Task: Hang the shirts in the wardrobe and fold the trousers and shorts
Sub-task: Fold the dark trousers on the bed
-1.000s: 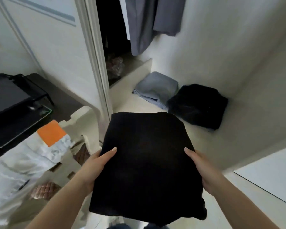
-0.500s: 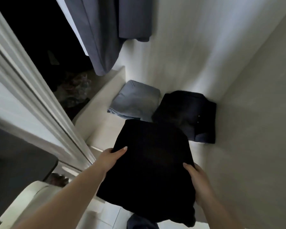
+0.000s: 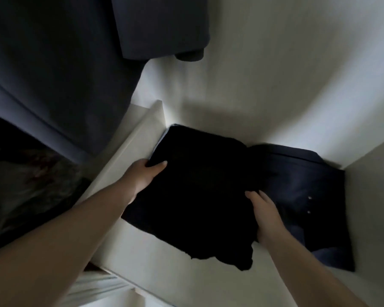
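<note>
White wardrobe shelf [image 3: 169, 260] carries folded black trousers [image 3: 197, 196], touching a navy folded garment [image 3: 308, 196] on their right. Left hand [image 3: 145, 176] grips their far-left corner; right hand [image 3: 265, 214] holds their right edge.

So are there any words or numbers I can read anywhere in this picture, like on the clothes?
None: no word, label, number or sign shows anywhere.
The black folded garment, held by the left hand and right hand, is plain.
The dark blue folded garment shows only two small pale dots, not letters.
The hanging grey clothes bear nothing readable.
</note>
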Demonstrator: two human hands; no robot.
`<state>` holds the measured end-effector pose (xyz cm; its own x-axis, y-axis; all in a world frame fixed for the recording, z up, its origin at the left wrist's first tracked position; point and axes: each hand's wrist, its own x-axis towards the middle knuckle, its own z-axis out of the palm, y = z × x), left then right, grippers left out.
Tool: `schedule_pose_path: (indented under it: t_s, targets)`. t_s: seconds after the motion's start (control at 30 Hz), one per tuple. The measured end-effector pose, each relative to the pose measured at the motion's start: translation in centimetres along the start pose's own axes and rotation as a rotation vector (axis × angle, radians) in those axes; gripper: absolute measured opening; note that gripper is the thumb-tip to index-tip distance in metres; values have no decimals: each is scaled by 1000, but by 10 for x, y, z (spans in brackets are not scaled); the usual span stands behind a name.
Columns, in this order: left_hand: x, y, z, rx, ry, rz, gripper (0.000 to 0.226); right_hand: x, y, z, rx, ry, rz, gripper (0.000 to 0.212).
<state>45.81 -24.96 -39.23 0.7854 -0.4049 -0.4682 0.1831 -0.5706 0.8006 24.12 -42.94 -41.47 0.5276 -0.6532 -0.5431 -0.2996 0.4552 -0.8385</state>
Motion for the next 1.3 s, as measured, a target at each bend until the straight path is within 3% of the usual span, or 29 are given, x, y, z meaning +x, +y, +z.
schedule_pose_path:
  t_s: [0.23, 0.37, 0.47, 0.53, 0.6, 0.63, 0.7, 0.77, 0.9, 1.13, 1.3]
  targets:
    - [112, 18, -18, 261, 182, 138, 39, 97, -2, 58, 5, -56, 7, 31]
    - [164, 12, -11, 486, 239, 129, 54, 139, 11, 77, -86, -39, 40, 41]
    - [174, 1, 4, 755, 295, 336, 58, 153, 14, 83, -188, -15, 19, 45]
    - [172, -6, 18, 970, 312, 648, 70, 156, 13, 84, -368, 83, -120, 60]
    - [173, -12, 33, 1075, 260, 892, 73, 152, 11, 93, -706, 218, -466, 69]
    - [175, -15, 40, 1111, 224, 934, 73, 152, 12, 100, -885, 241, -656, 68]
    - [180, -20, 47, 1166, 185, 934, 75, 158, 14, 116, -1149, 206, -898, 66]
    - [191, -31, 47, 1175, 190, 898, 78, 174, 17, 129, -1307, 144, -948, 66]
    - [202, -63, 49, 1168, 224, 807, 80, 207, 35, 135, -1440, 157, -845, 74]
    - [235, -74, 59, 1117, 201, 738, 76, 244, 52, 141, -1409, 157, -774, 75]
    - [235, -76, 56, 1104, 153, 683, 79, 245, 45, 144, -1411, 13, -682, 78]
